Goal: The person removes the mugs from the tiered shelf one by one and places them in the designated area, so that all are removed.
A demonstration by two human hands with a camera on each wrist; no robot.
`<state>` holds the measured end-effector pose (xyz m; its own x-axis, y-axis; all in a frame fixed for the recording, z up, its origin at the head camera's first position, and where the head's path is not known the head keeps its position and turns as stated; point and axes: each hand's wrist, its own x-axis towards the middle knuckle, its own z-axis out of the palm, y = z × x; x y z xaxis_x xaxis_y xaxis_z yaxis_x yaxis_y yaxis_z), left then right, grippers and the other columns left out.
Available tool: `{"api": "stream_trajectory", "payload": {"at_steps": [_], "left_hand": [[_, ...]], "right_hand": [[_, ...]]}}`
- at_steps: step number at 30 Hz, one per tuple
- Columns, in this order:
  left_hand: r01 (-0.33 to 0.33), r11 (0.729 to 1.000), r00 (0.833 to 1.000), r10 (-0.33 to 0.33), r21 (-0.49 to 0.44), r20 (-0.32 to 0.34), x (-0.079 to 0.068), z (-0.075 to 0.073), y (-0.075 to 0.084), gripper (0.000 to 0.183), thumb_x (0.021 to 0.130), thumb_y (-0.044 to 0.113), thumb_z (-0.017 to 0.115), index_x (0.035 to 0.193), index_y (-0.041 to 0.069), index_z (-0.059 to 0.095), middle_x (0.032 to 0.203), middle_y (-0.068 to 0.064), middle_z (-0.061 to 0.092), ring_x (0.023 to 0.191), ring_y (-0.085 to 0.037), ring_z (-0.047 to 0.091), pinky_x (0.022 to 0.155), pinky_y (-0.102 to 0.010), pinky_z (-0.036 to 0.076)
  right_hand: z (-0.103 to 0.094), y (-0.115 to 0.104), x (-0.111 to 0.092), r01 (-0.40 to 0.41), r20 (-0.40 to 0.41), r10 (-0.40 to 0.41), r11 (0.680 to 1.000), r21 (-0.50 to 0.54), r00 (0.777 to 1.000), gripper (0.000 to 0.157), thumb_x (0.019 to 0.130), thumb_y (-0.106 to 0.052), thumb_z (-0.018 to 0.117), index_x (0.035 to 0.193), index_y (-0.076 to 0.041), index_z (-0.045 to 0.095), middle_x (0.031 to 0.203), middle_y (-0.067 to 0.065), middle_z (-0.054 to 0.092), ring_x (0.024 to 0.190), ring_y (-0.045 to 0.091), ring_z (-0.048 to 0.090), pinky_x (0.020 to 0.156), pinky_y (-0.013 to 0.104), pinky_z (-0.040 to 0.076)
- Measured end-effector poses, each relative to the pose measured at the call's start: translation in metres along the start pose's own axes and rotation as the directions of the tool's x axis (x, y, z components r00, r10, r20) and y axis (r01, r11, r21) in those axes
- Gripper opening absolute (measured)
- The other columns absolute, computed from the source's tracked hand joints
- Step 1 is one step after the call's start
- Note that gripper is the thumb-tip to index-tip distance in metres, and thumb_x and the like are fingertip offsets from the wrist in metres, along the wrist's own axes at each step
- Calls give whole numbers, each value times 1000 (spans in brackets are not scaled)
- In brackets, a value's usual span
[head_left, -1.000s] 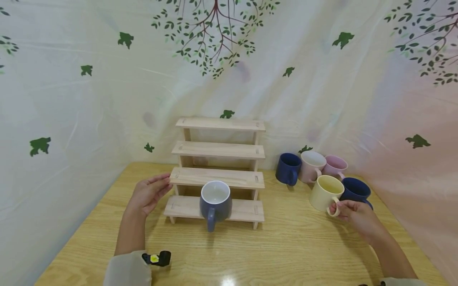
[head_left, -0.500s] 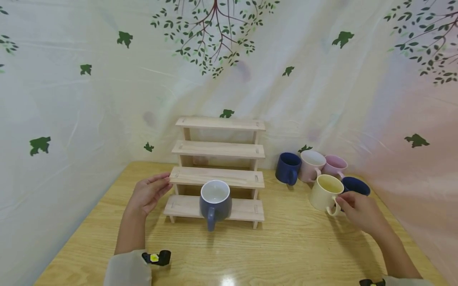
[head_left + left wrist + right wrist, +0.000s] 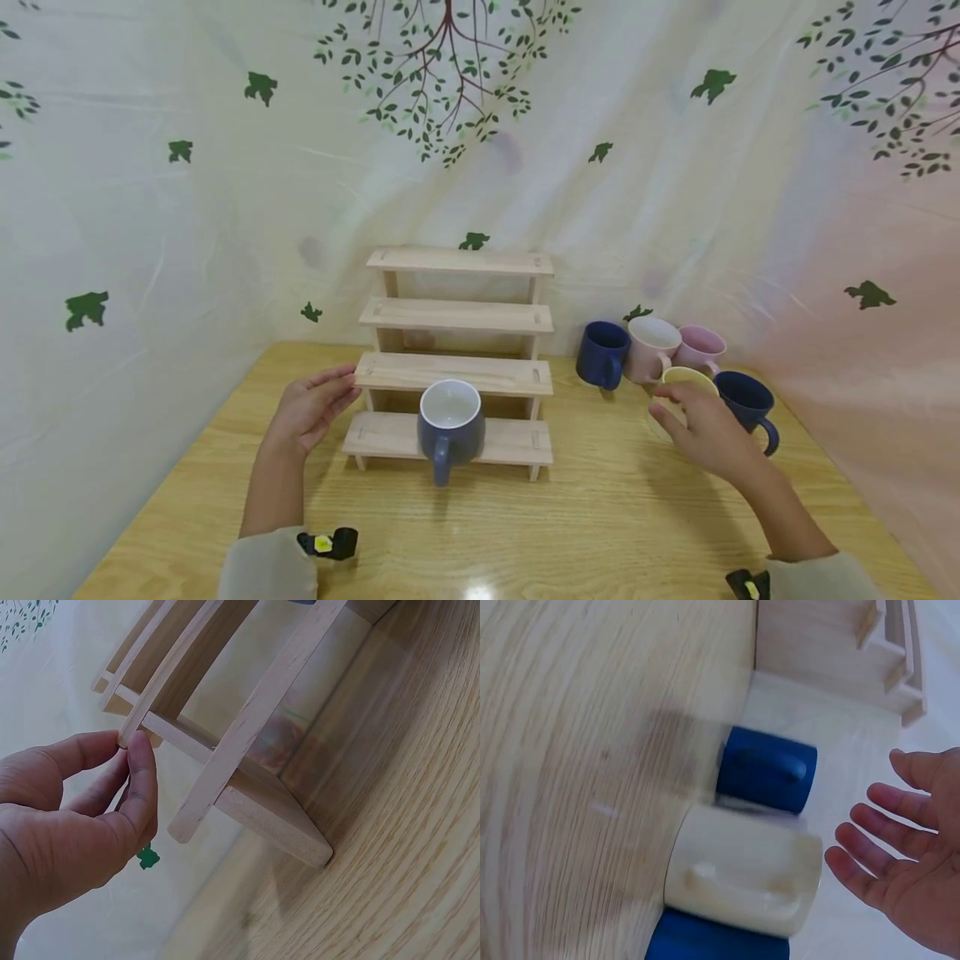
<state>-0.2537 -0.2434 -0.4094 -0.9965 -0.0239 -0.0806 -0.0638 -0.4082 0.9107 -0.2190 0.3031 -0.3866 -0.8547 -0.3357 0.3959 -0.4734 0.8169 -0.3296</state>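
My left hand (image 3: 311, 408) pinches the left end of the second-lowest board of a four-tier wooden display stand (image 3: 457, 315). In the left wrist view, thumb and fingertips meet at that board's end (image 3: 139, 724). A grey-blue mug (image 3: 459, 440) with a white inside stands on the lowest tier, handle towards me. At the right, my right hand (image 3: 708, 429) hovers over a pale yellow mug (image 3: 690, 377), partly covering it in the head view. The right wrist view shows the fingers spread and apart from the yellow mug (image 3: 735, 859), with nothing held.
Around the yellow mug stand a dark blue mug (image 3: 600, 360), a pale pink mug (image 3: 645, 362), a pink mug (image 3: 701, 346) and another dark blue mug (image 3: 750, 408). A leaf-print cloth (image 3: 480, 192) hangs behind the wooden table (image 3: 600, 517).
My right hand has let go of the yellow mug's handle and moved left and up over the mug. My left hand and the stand have stayed put.
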Motion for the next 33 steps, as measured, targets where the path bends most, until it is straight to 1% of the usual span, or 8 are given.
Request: {"api": "stream_trajectory", "payload": {"at_steps": [5, 10, 14, 19, 25, 29, 31, 33], "left_hand": [[-3, 1000, 1000, 3, -3, 10, -2, -2, 0, 21, 98, -7, 62, 101, 5, 79, 102, -4, 73, 92, -13, 73, 91, -25, 60], [-1, 1000, 1000, 1, -14, 9, -3, -3, 0, 21, 98, -7, 63, 99, 5, 79, 101, -3, 73, 91, -13, 72, 91, -24, 60], [-5, 1000, 1000, 6, -5, 6, -3, -3, -1, 21, 98, -8, 63, 101, 5, 79, 102, -2, 73, 91, -13, 73, 91, -25, 60], [-12, 1000, 1000, 12, 20, 3, -3, -2, -2, 21, 99, -7, 62, 105, 4, 79, 104, -2, 72, 91, -12, 73, 91, -25, 60], [-12, 1000, 1000, 12, 13, 6, -2, -2, -2, 20, 98, -7, 63, 107, 2, 78, 103, -3, 73, 91, -12, 73, 91, -25, 60], [-14, 1000, 1000, 14, 11, 9, -3, -2, 0, 20, 98, -6, 63, 107, 3, 78, 103, -2, 73, 91, -12, 73, 91, -25, 61], [-11, 1000, 1000, 11, 12, 10, -2, -2, 0, 20, 99, -6, 63, 106, 4, 79, 103, -1, 73, 91, -12, 73, 91, -25, 60], [-11, 1000, 1000, 11, 12, 5, -1, -1, -1, 21, 99, -6, 62, 104, 5, 79, 102, -2, 73, 91, -12, 73, 91, -25, 61]], "right_hand": [[16, -20, 11, 89, -3, -89, 996, 4, 996, 28, 101, -14, 66, 121, 5, 66, 119, 21, 69, 111, 41, 63, 90, 58, 57], [28, -42, 19, 146, 4, -147, 989, 17, 989, 27, 101, -15, 68, 121, 2, 67, 118, 15, 70, 110, 34, 65, 91, 53, 59], [35, -58, 25, 191, 24, -192, 981, 31, 981, 28, 101, -16, 67, 122, 2, 67, 119, 14, 70, 111, 32, 66, 92, 52, 59], [45, -77, 29, 250, 42, -253, 966, 59, 967, 27, 101, -18, 67, 123, -1, 67, 120, 10, 69, 112, 27, 65, 92, 48, 59], [56, -101, 31, 326, 56, -333, 939, 106, 941, 29, 101, -19, 68, 124, -1, 66, 121, 9, 68, 114, 25, 63, 94, 46, 58], [60, -116, 34, 357, 85, -375, 918, 172, 923, 27, 102, -21, 66, 124, -5, 67, 118, 6, 69, 110, 23, 64, 93, 44, 59], [63, -122, 36, 358, 104, -391, 901, 244, 914, 26, 103, -21, 64, 124, -5, 66, 116, 4, 69, 107, 20, 65, 90, 42, 60], [65, -128, 38, 351, 118, -409, 875, 334, 905, 24, 104, -20, 63, 124, -5, 66, 116, 4, 70, 105, 19, 65, 87, 39, 61]]}}
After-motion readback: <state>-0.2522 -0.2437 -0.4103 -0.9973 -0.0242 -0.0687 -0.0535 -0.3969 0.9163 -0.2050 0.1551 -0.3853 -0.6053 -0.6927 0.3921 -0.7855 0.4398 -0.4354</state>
